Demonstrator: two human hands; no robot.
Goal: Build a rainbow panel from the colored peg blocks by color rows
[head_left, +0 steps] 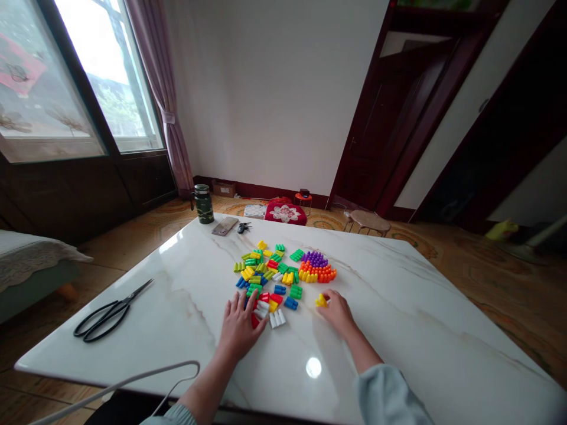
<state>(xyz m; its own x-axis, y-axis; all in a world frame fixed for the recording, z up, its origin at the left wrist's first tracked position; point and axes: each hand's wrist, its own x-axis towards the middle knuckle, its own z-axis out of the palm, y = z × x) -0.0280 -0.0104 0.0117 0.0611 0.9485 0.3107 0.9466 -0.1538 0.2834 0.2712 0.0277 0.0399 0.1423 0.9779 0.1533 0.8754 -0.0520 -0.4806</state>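
Note:
My right hand (338, 314) pinches a small yellow plastic building block (321, 301) just above or on the table; I cannot tell which. To its upper left lie sorted blocks: a purple group (315, 259), an orange group (319, 272) and a short yellow row (308, 277). My left hand (239, 326) rests with fingers spread at the near edge of a loose pile of mixed blocks (266, 267) in green, yellow, blue, red and white. Its fingers touch or cover some red and white ones. A white block (277, 319) lies beside its thumb.
Black-handled scissors (106, 313) lie on the left of the white marble-look table (420, 330). At the far left corner stand a dark green flask (204, 204), a phone (225, 225) and keys (243, 227). A white cable (146, 373) crosses the near left edge.

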